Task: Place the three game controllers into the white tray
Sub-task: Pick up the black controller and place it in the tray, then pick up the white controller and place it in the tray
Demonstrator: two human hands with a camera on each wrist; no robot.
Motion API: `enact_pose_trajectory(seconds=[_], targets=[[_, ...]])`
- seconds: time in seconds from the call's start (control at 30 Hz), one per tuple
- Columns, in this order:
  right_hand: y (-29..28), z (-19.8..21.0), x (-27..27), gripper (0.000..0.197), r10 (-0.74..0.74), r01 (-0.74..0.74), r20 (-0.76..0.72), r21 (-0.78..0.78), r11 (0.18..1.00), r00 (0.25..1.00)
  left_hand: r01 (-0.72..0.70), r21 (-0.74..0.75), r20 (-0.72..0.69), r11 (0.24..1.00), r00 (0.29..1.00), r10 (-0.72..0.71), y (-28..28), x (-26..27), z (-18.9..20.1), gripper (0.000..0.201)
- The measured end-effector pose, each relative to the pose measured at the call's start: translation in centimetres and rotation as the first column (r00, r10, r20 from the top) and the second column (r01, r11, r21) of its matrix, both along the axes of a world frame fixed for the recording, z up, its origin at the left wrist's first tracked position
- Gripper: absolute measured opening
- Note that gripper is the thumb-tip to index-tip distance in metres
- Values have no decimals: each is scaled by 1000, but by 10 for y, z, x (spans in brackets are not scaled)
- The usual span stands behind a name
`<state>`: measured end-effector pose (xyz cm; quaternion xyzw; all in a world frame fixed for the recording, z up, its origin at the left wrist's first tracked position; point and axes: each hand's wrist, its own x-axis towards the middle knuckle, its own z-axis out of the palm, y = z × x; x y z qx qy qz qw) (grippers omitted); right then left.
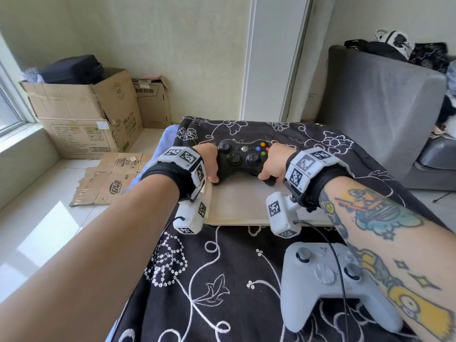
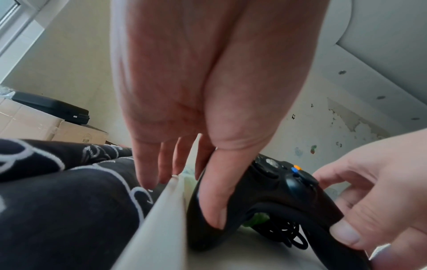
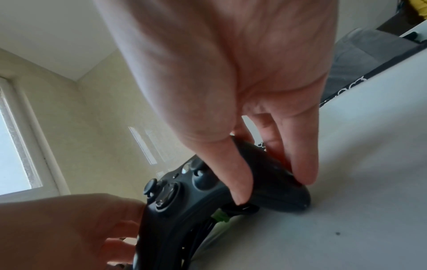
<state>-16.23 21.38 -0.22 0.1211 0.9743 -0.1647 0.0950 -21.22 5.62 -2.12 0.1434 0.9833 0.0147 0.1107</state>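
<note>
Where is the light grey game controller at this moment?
In the head view, the light grey game controller lies on the black floral cloth, nearer than the white tray, under the right forearm.

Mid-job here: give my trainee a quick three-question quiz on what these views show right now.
1. True or false: both hands hold the black controller.
2. Where does the grey controller lie? A) in the white tray B) on the black floral cloth C) on the sofa
3. Fill in: the black controller sits over the white ____.

Key: 1 true, left hand and right hand each grip one handle. 2 B, the cloth. 3 tray.
</note>
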Motion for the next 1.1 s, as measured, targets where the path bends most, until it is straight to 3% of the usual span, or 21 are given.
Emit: enact_pose_trajectory(seconds=[0.1, 0.27, 0.47, 0.7, 0.87, 0.97, 1.1], targets=[[-2, 4, 7, 29, 3, -7, 67, 64, 998, 998, 2, -1, -2, 1000, 1000, -2, -1, 1, -1, 55], [-1, 12, 20, 55, 21, -21, 58, 3, 1000, 998, -26, 21, 1, 999, 1000, 26, -2, 12, 7, 52], [-2, 30, 49, 58, -15, 17, 31, -73, 997, 999, -101, 254, -22, 962, 994, 110, -6, 36, 23, 56], [-2, 32, 88, 64, -98, 73, -97, -238, 969, 990, -90, 581, -42, 809, 989, 140, -2, 93, 34, 48], [2, 22, 124, 63, -172, 81, -157, -465, 881, 972, -75, 720, -18, 690, 992, 127, 1, 142, 28, 52], [11, 11, 148, 72, -233, 135, -156, -472, 871, 960, -83, 780, 31, 620, 995, 94, 5, 169, 21, 52], [21, -7, 179, 74, -301, 174, -245, -432, 885, 922, -147, 797, 134, 586, 989, 65, 12, 196, 5, 50]])
